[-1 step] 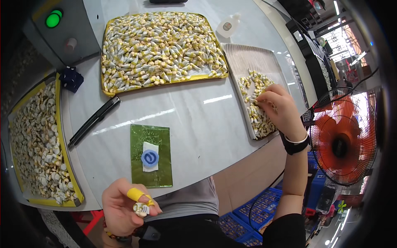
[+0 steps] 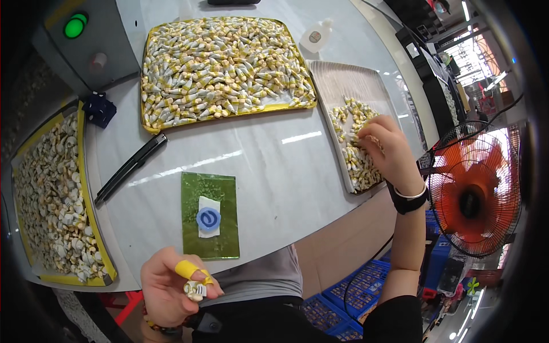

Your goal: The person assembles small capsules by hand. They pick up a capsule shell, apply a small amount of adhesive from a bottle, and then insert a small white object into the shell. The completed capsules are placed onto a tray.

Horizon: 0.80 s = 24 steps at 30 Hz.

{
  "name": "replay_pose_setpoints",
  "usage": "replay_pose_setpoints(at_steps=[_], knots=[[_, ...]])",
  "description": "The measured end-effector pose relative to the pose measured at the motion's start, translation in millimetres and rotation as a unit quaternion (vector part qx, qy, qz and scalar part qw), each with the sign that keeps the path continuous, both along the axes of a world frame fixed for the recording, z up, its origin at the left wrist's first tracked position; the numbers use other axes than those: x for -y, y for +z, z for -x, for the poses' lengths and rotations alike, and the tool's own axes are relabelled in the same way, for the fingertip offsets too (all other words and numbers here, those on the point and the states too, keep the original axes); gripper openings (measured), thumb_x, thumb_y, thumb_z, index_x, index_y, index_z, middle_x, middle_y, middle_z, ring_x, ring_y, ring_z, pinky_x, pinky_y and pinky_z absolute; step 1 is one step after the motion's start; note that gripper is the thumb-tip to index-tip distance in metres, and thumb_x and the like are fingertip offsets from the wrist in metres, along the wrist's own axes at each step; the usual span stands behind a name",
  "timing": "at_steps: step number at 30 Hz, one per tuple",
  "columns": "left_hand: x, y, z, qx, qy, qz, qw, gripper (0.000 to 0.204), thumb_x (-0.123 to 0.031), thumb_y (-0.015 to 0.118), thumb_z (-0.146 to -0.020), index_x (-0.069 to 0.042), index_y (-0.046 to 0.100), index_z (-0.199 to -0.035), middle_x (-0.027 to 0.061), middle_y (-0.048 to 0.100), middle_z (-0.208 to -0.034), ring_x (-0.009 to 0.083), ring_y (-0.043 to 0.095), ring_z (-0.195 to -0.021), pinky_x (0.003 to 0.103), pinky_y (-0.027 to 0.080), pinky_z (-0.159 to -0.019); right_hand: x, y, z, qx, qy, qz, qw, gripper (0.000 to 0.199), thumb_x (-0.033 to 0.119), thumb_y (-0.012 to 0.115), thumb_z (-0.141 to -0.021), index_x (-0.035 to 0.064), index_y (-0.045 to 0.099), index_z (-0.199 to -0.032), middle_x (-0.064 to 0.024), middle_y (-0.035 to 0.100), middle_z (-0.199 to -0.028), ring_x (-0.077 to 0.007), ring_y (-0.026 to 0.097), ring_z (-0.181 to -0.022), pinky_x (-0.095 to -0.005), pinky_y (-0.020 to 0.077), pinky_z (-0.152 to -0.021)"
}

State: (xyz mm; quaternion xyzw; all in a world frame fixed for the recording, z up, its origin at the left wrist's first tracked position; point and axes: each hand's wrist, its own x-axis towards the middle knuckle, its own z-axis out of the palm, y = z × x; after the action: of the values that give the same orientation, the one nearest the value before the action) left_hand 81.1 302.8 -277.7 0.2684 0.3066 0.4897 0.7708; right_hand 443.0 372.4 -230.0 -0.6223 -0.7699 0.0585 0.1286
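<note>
My left hand (image 2: 168,286) is closed near the table's front edge, pinching a small white-and-gold piece (image 2: 195,290) with dark marks. Yellow tape wraps one of its fingers. Over at the right, my right hand (image 2: 389,146) reaches into a shallow cloth-lined tray (image 2: 343,74), fingers bent together in a pinch at a heap of small white-and-yellow tapered pieces (image 2: 361,168). What its fingertips hold, if anything, is hidden. Between the hands lies a green mat (image 2: 191,240) bearing a white slip and a blue disc (image 2: 208,218) with a dark spiral mark.
A large yellow-rimmed tray (image 2: 229,121) full of similar tapered pieces stands at the back. Another yellow-edged tray (image 2: 91,228) of rounder pieces is at the left, beside a long black tool (image 2: 130,168). A white bottle (image 2: 315,37) stands behind; an orange fan (image 2: 472,200) is at the right.
The fingers of my right hand have shifted very slightly to the right over the heap. My left hand keeps its grip on the small piece.
</note>
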Motion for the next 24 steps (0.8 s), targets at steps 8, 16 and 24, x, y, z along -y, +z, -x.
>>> replay_pose_setpoints(at_steps=[8, 16, 24], knots=[[2, -1, 9, 0.009, 0.019, -0.027, 0.999, 0.041, -0.021, 0.08, -0.068, 0.002, 0.053, -0.088, 0.0139, 0.061, -0.072, 0.0189, 0.061, -0.067, 0.029, 0.054, -0.059, 7, 15, 36, 0.014, -0.048, -0.03, 0.998, 0.01, -0.002, 0.056, -0.077, -0.0012, 0.052, -0.085, -0.0149, 0.057, -0.074, -0.0329, 0.055, -0.07, -0.0371, 0.0439, -0.063], [5, -2, 23, -0.003, 0.021, -0.017, 1.0, 0.043, -0.026, 0.079, -0.068, -0.001, 0.049, -0.086, 0.0112, 0.058, -0.067, 0.0165, 0.058, -0.061, 0.032, 0.056, -0.055, -5, 16, 31, 0.007, -0.093, 0.032, 0.995, 0.004, -0.003, 0.052, -0.08, -0.0023, 0.054, -0.082, -0.0137, 0.052, -0.063, -0.0228, 0.053, -0.056, -0.033, 0.0411, -0.054], [9, -12, 33, 0.062, 0.027, -0.043, 0.997, 0.038, -0.01, 0.081, -0.067, 0.006, 0.055, -0.091, 0.0192, 0.062, -0.08, 0.0214, 0.064, -0.073, 0.03, 0.054, -0.064, -7, 30, 81, -0.042, 0.014, -0.06, 0.997, 0.015, -0.006, 0.056, -0.073, 0.0007, 0.06, -0.085, -0.0067, 0.06, -0.072, -0.014, 0.057, -0.061, -0.0239, 0.0413, -0.052]])
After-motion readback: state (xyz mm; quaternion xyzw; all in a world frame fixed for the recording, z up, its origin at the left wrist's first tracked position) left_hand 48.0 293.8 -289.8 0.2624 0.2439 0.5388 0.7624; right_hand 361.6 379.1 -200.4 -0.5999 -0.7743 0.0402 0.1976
